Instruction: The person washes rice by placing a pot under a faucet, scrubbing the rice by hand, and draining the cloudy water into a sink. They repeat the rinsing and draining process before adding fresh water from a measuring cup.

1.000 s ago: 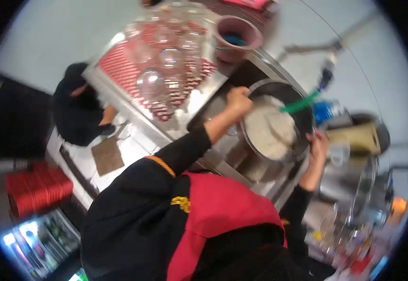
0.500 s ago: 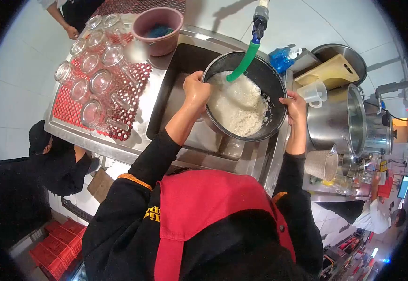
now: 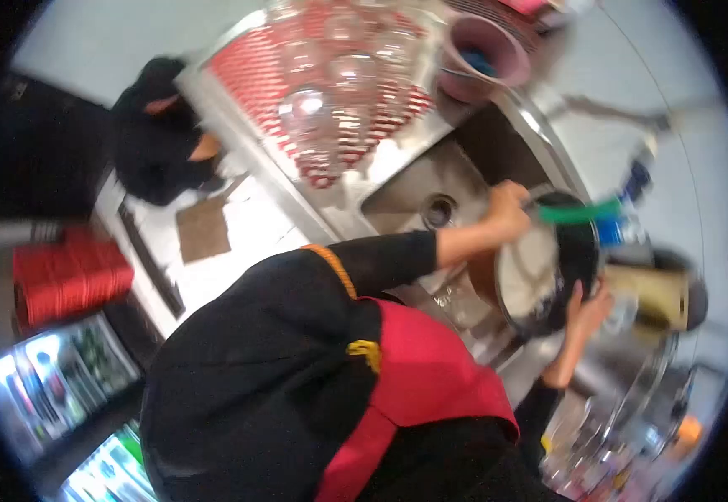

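A dark round pot hangs over the right part of the metal sink. It holds cloudy water and rice, which lie toward its left wall, and it appears tipped that way. My left hand is closed on the pot's rim near the green hose. On the opposite side, my right hand grips the rim with the thumb on top. The hose end is close to the pot's upper edge. Motion blur hides whether water flows from it.
Upside-down glass mugs stand on a red mat left of the sink. A pink bucket sits at the sink's back corner. Right of the pot are a blue bottle and a cutting board. A person in black is at far left.
My head view has swung round, shifting the scene and blurring it. The pot has tilted, with its contents shifted leftward, and the sink drain shows. Both hands still hold the rim.
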`<state>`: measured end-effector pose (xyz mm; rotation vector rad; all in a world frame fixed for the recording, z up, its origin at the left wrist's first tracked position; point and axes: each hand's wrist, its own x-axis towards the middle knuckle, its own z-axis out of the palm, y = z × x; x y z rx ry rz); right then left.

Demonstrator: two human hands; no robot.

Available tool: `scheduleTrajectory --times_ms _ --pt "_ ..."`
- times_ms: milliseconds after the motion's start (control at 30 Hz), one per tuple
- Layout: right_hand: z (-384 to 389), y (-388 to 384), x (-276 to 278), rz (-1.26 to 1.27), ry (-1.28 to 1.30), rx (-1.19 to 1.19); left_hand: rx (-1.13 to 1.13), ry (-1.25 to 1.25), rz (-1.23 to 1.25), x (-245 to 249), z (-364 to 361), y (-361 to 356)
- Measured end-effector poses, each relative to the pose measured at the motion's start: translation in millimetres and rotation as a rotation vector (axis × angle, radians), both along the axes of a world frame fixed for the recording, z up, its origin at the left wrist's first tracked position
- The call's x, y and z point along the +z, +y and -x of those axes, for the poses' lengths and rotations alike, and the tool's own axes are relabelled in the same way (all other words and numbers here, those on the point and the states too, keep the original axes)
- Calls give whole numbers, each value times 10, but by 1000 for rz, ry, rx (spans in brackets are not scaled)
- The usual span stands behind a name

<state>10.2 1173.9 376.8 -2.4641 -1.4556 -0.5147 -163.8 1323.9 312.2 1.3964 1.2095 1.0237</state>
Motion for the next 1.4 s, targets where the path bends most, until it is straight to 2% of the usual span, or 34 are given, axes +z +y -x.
scheduleTrajectory --times_ms 33,67,100,167,233,267,300,367,400,467,500,567,633,667,800,833,900,933,967,1033,1067,1133,1167,1233,1333,1400 --pt "242 115 145 40 -17 249 -100 -41 73 53 32 24" --pt "370 227 199 224 -4 421 -98 1 56 46 -1 36" --pt "454 302 127 354 123 519 -110 40 43 35 -47 38" --pt "738 536 47 465 54 838 -66 -47 12 -35 -109 2" --pt "270 677 -733 626 103 977 -37 -104 -39 -75 -148 -39" --pt "205 787 -892 629 -11 1018 -98 -101 -66 -54 -109 -30" --pt "354 875 -736 630 -31 1047 -105 -85 -78 35 -50 -55" --pt "635 970 -413 568 1052 319 -26 -173 -126 -48 -89 -83" --pt "496 1075 -499 578 1037 340 -25 -186 -99 -46 -89 -87" --pt "-153 1277 -915 885 375 647 -31 -222 -39 -19 -72 -80" --pt "-433 1241 -1079 888 364 656 -19 -229 -43 -11 -58 -73" --pt "-865 1099 -1279 796 89 832 -30 -264 8 -5 -55 -74" --pt "-445 770 -945 624 460 759 -34 -258 9 8 -78 -78" --pt "-514 699 -1000 627 458 757 0 -254 0 -1 -118 -87" --pt "-859 175 -1367 810 1730 16 56 -255 -10 16 -116 -113" --pt "-867 188 -1437 808 1730 16 54 -255 -11 12 -114 -112" --pt "93 434 -974 652 1131 464 43 -267 6 4 -125 -120" --pt "511 548 -665 655 1220 290 43 -265 4 3 -123 -121" --pt "506 622 -605 654 1222 293 40 -261 4 5 -113 -119" --pt "420 754 -526 1006 637 324 39 -258 7 -11 -110 -129" --pt "533 725 -427 1007 637 327 41 -269 12 -29 -117 -123" --pt "823 610 -254 798 172 830 43 -281 20 -42 -148 -117" --pt "858 559 -241 734 117 901 55 -263 6 -14 -147 -130" --pt "841 549 -322 729 210 861 66 -245 -3 27 -125 -146" --pt "649 685 -508 768 595 568 -7 -204 7 46 -91 -134" --pt "418 776 -600 832 663 441 66 -219 -24 8 -133 -144"
